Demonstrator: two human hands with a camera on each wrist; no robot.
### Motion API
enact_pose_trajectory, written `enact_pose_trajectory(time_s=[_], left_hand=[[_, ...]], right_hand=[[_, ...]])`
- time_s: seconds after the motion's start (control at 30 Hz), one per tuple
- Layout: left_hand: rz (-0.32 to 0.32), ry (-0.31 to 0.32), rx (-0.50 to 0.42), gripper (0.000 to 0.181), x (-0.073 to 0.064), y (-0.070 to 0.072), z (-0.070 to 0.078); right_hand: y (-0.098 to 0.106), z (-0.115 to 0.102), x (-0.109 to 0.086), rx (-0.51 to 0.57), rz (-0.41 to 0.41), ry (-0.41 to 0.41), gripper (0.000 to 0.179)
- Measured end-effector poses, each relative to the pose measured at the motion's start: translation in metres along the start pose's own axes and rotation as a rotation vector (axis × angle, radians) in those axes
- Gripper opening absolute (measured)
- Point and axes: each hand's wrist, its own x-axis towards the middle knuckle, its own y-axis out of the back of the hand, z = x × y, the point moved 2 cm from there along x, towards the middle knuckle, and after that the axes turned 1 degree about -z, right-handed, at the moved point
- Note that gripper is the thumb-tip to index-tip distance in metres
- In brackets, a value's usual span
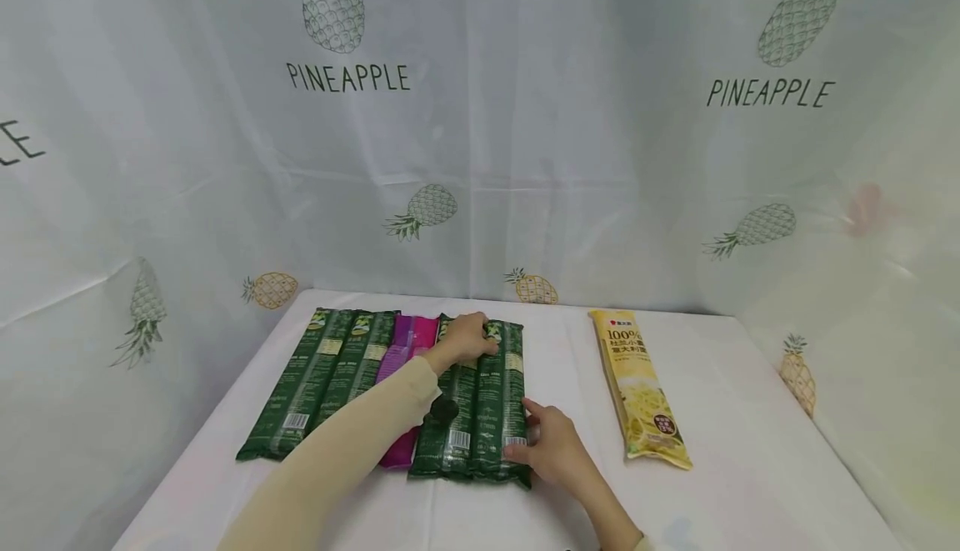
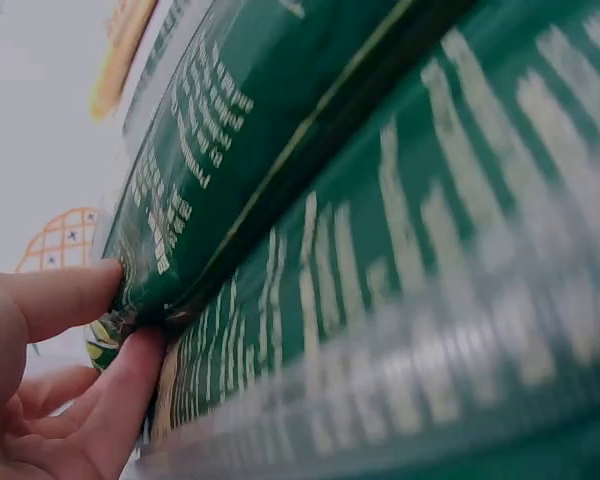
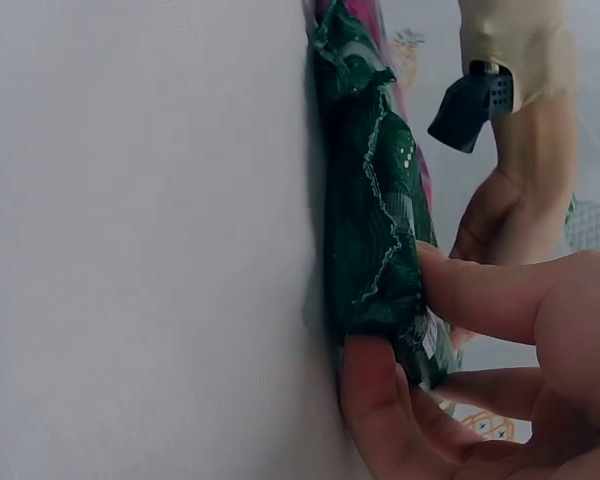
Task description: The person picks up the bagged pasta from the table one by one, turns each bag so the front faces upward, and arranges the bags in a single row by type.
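Note:
A row of long, flat packets lies side by side on the table. Its rightmost member is a green pasta packet. My left hand reaches across to the far end of that packet; in the left wrist view its thumb and a finger pinch the packet's end. Low on the same packet's right edge, my right hand grips the near corner, thumb on top and fingers along the side, as the right wrist view shows. Another green packet lies directly against it on the left, partly covered by the left hand and wrist.
Further left lie a purple-pink packet, partly hidden by my left sleeve, and two more green packets. Apart on the right is a yellow pasta packet. A pineapple-print curtain hangs behind the white-covered table.

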Motion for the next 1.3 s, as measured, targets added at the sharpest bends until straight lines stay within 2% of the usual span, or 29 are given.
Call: enact_pose_trajectory(time_s=[0.1, 0.27, 0.37, 0.5, 0.6, 0.73, 0.87, 1.13, 1.3], left_hand=[[-0.004, 0.008, 0.011, 0.057, 0.002, -0.004, 0.002], [-0.073, 0.0, 0.154, 0.064, 0.003, -0.007, 0.004], [-0.091, 0.008, 0.21, 0.066, 0.005, -0.009, 0.007], [-0.084, 0.02, 0.198, 0.067, 0.005, -0.012, 0.011], [-0.078, 0.034, 0.079, 0.067, 0.005, -0.014, 0.012], [-0.081, 0.054, -0.186, 0.068, 0.007, -0.016, 0.01], [-0.069, 0.062, -0.384, 0.069, 0.008, -0.017, 0.01], [-0.005, 0.064, -0.548, 0.068, 0.01, -0.013, 0.019], [0.026, 0.03, -0.668, 0.066, 0.009, -0.001, 0.03]], right_hand=[[0.003, 0.004, 0.0, 0.031, -0.001, -0.009, 0.087], [0.007, 0.007, 0.001, 0.026, 0.008, -0.007, 0.086], [0.008, 0.008, 0.0, 0.032, 0.013, 0.002, 0.085], [0.009, 0.009, -0.001, 0.049, 0.013, 0.011, 0.084], [0.009, 0.011, -0.001, 0.081, 0.009, 0.005, 0.085], [0.01, 0.015, -0.002, 0.12, 0.003, -0.011, 0.085], [0.01, 0.02, -0.004, 0.176, -0.007, -0.029, 0.086], [0.016, 0.025, -0.009, 0.422, -0.102, -0.088, 0.081], [0.02, 0.026, -0.011, 0.512, -0.094, -0.096, 0.084]])
